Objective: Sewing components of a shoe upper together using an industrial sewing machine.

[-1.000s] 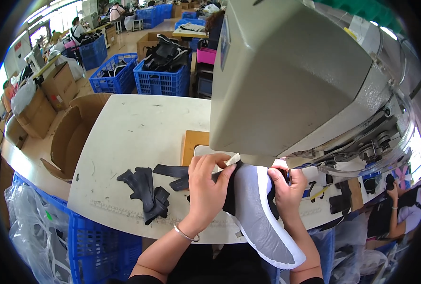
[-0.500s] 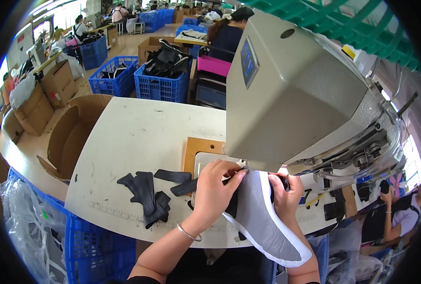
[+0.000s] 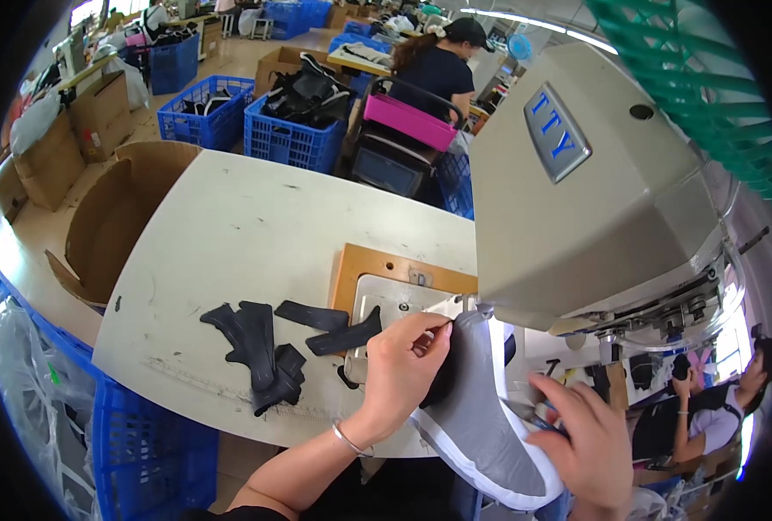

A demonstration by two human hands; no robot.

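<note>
A curved grey fabric piece with a white border (image 3: 477, 404) hangs below the head of a sewing machine (image 3: 612, 217). Its upper end lies at the machine's needle area. My left hand (image 3: 407, 365), with a bangle at the wrist, pinches the dark upper left edge of this piece between thumb and fingertips. My right hand (image 3: 590, 438) is closed around small metal snips (image 3: 529, 415), partly hidden by the fingers, beside the piece's right border. Several black strips (image 3: 264, 347) lie loose on the white table (image 3: 168, 278), left of my left hand.
An orange-brown plate (image 3: 360, 260) surrounds the machine bed. A green plastic basket (image 3: 690, 78) hangs at upper right. Blue crates (image 3: 294, 139) and a cardboard box (image 3: 134, 208) stand beyond the table. One person (image 3: 442, 74) sits ahead; another (image 3: 716, 408) is at right.
My right hand has left the upper right edge of the fabric, moved down and right, and now shows the snips. My left hand still pinches the edge. The view has shifted.
</note>
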